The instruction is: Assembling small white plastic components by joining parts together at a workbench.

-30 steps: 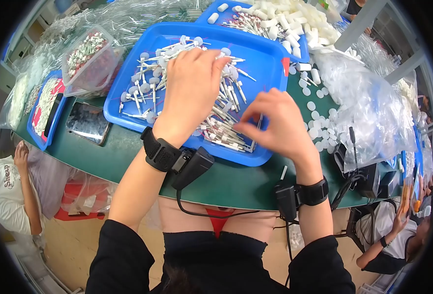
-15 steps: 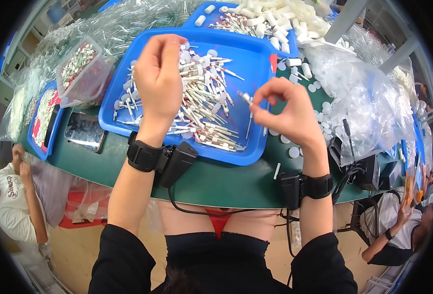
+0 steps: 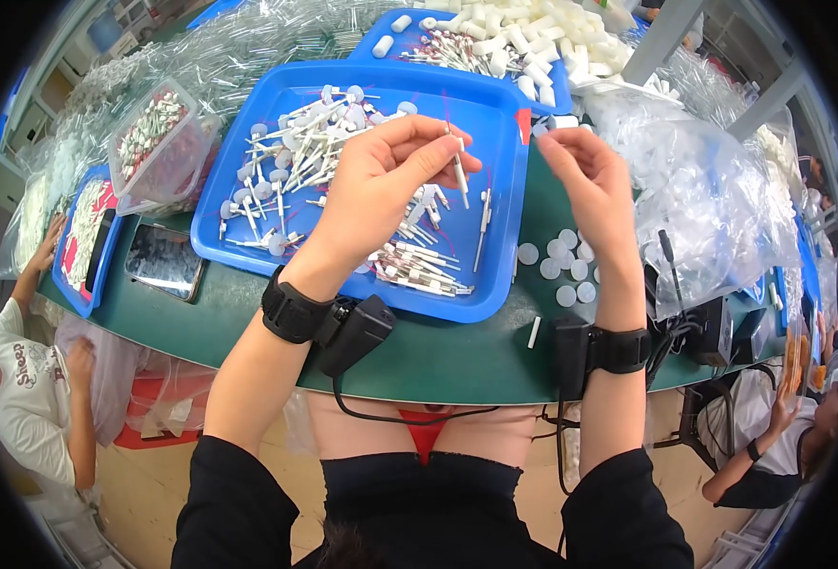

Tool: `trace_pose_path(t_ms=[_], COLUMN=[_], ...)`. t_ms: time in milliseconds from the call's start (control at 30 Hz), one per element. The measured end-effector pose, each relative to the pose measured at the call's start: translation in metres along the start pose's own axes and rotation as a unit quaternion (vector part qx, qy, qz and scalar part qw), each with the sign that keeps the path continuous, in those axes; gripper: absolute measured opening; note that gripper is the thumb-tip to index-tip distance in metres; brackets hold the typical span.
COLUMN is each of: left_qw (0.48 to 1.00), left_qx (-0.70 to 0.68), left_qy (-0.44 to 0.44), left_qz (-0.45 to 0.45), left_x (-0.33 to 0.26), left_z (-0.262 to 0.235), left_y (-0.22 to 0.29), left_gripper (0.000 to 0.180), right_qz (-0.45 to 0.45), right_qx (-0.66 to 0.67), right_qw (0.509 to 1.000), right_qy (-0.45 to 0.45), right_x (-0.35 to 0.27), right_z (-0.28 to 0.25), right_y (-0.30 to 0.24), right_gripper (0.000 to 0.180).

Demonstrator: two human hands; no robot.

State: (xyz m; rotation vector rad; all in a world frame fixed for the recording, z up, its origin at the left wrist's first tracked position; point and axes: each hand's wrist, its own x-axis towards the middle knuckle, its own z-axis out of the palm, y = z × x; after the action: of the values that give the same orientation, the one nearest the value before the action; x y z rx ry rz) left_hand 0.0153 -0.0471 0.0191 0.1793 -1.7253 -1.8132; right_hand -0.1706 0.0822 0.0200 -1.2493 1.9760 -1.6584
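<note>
My left hand [image 3: 392, 182] is over the blue tray [image 3: 212, 204], thumb and fingers pinching a thin white rod [image 3: 461, 175] with a fine wire at its top. Beneath it lie many slim white rods [image 3: 409, 264], several capped with round pale discs [image 3: 277, 245]. Just past the tray's right rim, my right hand [image 3: 591, 185] has its thumb and fingertips drawn together beside a small pale disc [image 3: 539, 131]. Whether anything is between those fingertips is too small to tell. Loose white discs [image 3: 558, 248] lie on the green table near my right wrist.
A second blue tray [image 3: 373, 45] of rods and white foam cylinders [image 3: 533, 43] stands at the back. To the left are a clear box [image 3: 153, 142] of rods and a phone [image 3: 165, 258]. Clear plastic bags [image 3: 703, 209] lie right. Co-workers [image 3: 35, 398] sit on both sides.
My left hand has moved right and nearer, and now holds a rod. My right hand has moved up and right off the tray; the white piece it pinched no longer shows there.
</note>
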Motion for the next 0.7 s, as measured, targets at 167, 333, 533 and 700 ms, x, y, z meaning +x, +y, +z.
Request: trace_pose_path(t_ms=[167,333,533,700], left_qw=[1.000,0.999,0.999,0.997], left_qx=[0.006,0.006,0.020,0.055], left_qy=[0.006,0.024,0.026,0.046], left_qz=[-0.028,-0.033,-0.027,-0.039], left_x=[-0.001,-0.004,-0.005,-0.001], left_z=[0.006,0.004,0.008,0.005], left_y=[0.003,0.001,0.003,-0.006], left_gripper=[0.024,0.022,0.023,0.020], right_qz=[0.095,0.157,0.128,0.034], right_qx=[-0.378,-0.346,-0.327,-0.363], right_qw=[0.921,0.909,0.899,0.889], right_qy=[-0.013,-0.171,-0.263,-0.278], right_x=[-0.005,-0.009,-0.012,0.005], right_z=[-0.027,-0.034,-0.039,-0.034], right_y=[0.010,-0.012,-0.017,-0.001], right_gripper=[0.039,0.049,0.027,0.029])
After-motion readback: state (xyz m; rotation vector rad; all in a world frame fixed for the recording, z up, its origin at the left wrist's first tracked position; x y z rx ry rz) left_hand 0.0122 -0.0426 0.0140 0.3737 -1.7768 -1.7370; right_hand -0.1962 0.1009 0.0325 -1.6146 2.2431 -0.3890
